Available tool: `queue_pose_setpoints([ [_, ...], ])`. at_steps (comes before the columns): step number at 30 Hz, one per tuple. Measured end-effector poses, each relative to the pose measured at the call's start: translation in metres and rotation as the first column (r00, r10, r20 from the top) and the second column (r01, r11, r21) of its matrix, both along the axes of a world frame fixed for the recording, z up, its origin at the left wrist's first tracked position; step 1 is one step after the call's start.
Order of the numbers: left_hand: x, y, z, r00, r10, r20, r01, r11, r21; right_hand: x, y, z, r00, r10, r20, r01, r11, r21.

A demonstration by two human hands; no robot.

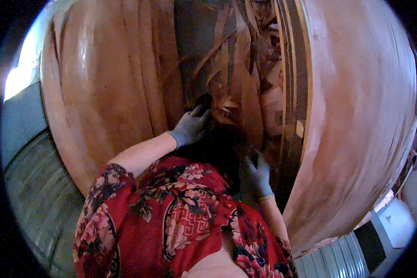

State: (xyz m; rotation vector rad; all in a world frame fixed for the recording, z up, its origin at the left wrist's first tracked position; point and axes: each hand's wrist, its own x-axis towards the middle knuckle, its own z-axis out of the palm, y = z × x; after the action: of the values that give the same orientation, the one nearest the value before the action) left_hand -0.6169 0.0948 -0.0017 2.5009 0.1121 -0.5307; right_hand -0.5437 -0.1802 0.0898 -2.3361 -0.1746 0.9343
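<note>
My left hand (192, 127), in a grey glove, reaches forward beside a small dark shape (203, 99) that I cannot make out. Its fingers look stretched out, and no held thing shows in them. Lower on the right is my right hand (259, 175), also gloved, smeared by motion and in shadow. It hangs beside the dark lower part of the right-hand stack, and its grip cannot be told. Ahead of both hands lie long, loose strips of brown wood veneer (246, 69), some curled and torn.
A tall brown stack of veneer sheets (111, 69) rises close on my left. On my right stands another pale reddish stack (352, 102), with layered board edges (289, 60) along its near side. Dark corrugated sheeting (46, 194) lies at the lower left.
</note>
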Motion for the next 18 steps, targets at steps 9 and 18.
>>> queue_pose_setpoints([
  [9, -0.046, -0.113, -0.037, 0.961, -0.087, -0.261, 0.02, 0.969, -0.247, 0.037, -0.056, -0.168, 0.978, -0.179, -0.11, 0.188, 0.979, 0.077],
  [18, -0.009, -0.169, -0.017, 0.899, -0.022, -0.438, -0.107, 0.958, -0.267, 0.155, -0.123, -0.31, 0.977, -0.009, 0.214, 0.089, 0.925, -0.369],
])
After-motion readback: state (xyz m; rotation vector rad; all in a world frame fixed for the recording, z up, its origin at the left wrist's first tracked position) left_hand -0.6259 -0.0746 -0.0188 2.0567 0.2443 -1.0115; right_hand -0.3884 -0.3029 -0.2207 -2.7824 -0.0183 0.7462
